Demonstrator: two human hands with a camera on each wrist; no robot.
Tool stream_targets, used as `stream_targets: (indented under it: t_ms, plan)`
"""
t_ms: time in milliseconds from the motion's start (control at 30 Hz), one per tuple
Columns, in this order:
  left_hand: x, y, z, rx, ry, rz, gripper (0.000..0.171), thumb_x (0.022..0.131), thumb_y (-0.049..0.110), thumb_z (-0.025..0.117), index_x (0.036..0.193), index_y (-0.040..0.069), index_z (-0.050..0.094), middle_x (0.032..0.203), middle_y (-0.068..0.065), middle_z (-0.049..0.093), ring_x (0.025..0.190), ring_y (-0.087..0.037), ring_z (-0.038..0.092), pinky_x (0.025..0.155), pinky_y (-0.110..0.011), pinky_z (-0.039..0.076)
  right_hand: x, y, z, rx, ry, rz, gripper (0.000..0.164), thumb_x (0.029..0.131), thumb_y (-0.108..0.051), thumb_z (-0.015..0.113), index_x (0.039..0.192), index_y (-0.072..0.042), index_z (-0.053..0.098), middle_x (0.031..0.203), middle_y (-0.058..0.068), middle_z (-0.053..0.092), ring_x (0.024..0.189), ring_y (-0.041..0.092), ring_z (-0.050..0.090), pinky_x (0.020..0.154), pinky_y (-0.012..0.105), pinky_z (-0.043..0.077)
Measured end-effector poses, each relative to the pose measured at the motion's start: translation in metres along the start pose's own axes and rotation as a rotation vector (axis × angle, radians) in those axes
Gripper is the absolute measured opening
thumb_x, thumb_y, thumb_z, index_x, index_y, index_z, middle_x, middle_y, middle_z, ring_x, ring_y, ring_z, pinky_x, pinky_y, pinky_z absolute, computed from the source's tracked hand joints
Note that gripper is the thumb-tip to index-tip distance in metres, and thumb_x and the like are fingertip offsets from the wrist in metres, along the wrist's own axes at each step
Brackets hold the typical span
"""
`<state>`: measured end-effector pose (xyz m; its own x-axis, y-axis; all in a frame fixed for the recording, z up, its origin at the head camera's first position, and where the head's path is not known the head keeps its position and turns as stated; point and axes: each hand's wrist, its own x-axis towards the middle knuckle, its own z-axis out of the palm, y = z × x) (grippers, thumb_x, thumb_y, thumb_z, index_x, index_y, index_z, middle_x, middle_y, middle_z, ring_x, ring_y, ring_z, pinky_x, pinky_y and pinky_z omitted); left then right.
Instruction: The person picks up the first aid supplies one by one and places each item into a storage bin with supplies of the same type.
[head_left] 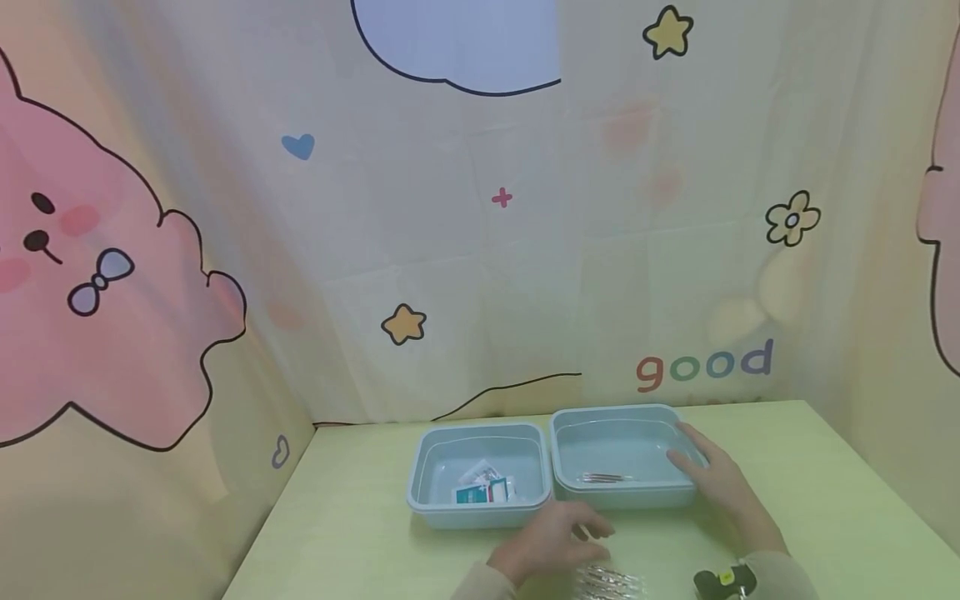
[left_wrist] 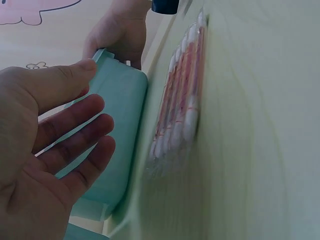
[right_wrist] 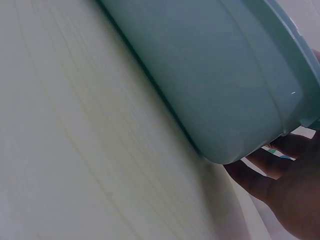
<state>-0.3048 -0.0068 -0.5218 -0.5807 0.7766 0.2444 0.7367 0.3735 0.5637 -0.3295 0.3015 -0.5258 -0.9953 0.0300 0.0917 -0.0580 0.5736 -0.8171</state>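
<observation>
My left hand [head_left: 558, 537] hovers in front of the two bins, its fingers loosely bent and apart with nothing between them. Just below it on the table lies a clear pack of cotton swabs [left_wrist: 177, 92], with white tips and reddish sticks. At the right end of the right light-blue plastic bin [head_left: 630, 497], my right hand [head_left: 720, 479] grips the wall, thumb over the rim. In the right wrist view its fingers [right_wrist: 255, 182] lie along the outside of the bin's end. Inside that bin, near the front wall, are several thin reddish sticks [head_left: 603, 478].
A second light-blue bin [head_left: 483, 518] stands close on the left, holding small teal, white and red packets [head_left: 480, 492]. Behind the table [head_left: 352, 500] hangs a printed curtain [head_left: 450, 250]. A small black device [head_left: 723, 581] sits at my right wrist.
</observation>
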Motion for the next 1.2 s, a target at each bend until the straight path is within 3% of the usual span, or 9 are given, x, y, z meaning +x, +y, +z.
stream_targets:
  t_ms: [233, 433, 567, 1200]
  plan:
    - [-0.004, 0.001, 0.003, -0.048, -0.033, -0.042, 0.027, 0.087, 0.025, 0.074, 0.112, 0.016, 0.070, 0.107, 0.011, 0.071, 0.094, 0.005, 0.063, 0.079, -0.008, 0.050, 0.000, 0.000, 0.000, -0.006, 0.007, -0.012, 0.075, 0.099, -0.044, 0.052, 0.155, -0.008, 0.019, 0.158, 0.029, 0.014, 0.141, 0.057, 0.012, 0.108, 0.075, 0.014]
    - [-0.009, 0.002, 0.006, -0.169, -0.074, -0.145, 0.027, 0.087, 0.027, 0.073, 0.113, 0.017, 0.070, 0.106, 0.012, 0.071, 0.091, 0.004, 0.062, 0.078, -0.013, 0.052, 0.000, 0.000, -0.001, -0.011, 0.002, -0.013, 0.075, 0.099, -0.046, 0.051, 0.155, -0.008, 0.019, 0.158, 0.030, 0.015, 0.141, 0.057, 0.012, 0.107, 0.076, 0.014]
    - [-0.010, 0.003, 0.007, -0.182, -0.085, -0.194, 0.027, 0.087, 0.028, 0.073, 0.113, 0.019, 0.070, 0.102, 0.015, 0.069, 0.090, 0.004, 0.061, 0.078, -0.015, 0.052, 0.000, 0.002, -0.001, -0.009, 0.006, -0.032, 0.073, 0.099, -0.045, 0.051, 0.155, -0.008, 0.021, 0.157, 0.030, 0.017, 0.140, 0.058, 0.013, 0.107, 0.076, 0.014]
    - [-0.012, -0.005, 0.012, -0.156, -0.159, -0.138, 0.030, 0.086, 0.026, 0.075, 0.115, 0.018, 0.071, 0.103, 0.017, 0.069, 0.087, 0.008, 0.061, 0.074, -0.011, 0.051, -0.001, 0.001, 0.000, -0.028, 0.004, -0.016, 0.077, 0.098, -0.050, 0.051, 0.155, -0.010, 0.020, 0.158, 0.030, 0.016, 0.140, 0.058, 0.013, 0.107, 0.076, 0.014]
